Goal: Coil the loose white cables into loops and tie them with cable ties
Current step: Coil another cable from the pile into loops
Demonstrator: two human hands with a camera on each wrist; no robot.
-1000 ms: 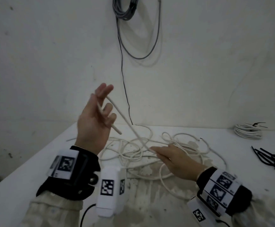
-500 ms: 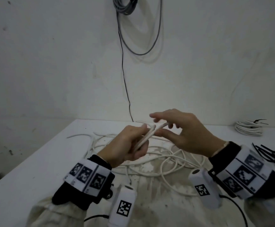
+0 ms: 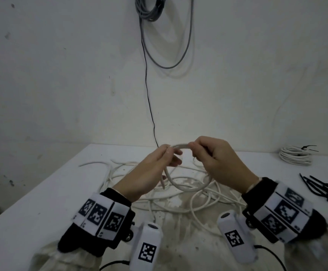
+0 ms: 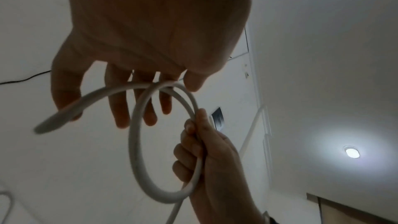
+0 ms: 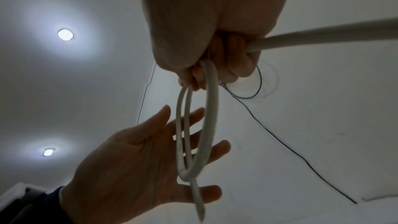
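A white cable is bent into a small loop (image 3: 188,189) that hangs between my two hands above the table (image 3: 42,202). My right hand (image 3: 200,153) grips the top of the loop, fingers curled round it (image 5: 215,67), and the cable runs on past its palm. My left hand (image 3: 171,155) is beside it with fingers straight and spread (image 5: 150,159). The loop (image 5: 212,108) lies against those fingers. The cable's free end (image 5: 200,210) points down past the left hand. The rest of the loose cable (image 3: 159,196) lies tangled on the table below.
A coil of white cable with a tie on it (image 3: 295,157) sits at the back right. Black cable ties (image 3: 323,189) lie at the right edge. Grey cable (image 3: 149,8) and a thin black wire (image 3: 149,106) hang on the wall behind.
My left hand came down from its raised position and my right rose off the pile to meet it. The cable now forms a loop, the right hand holds it, and the left fingers have straightened.
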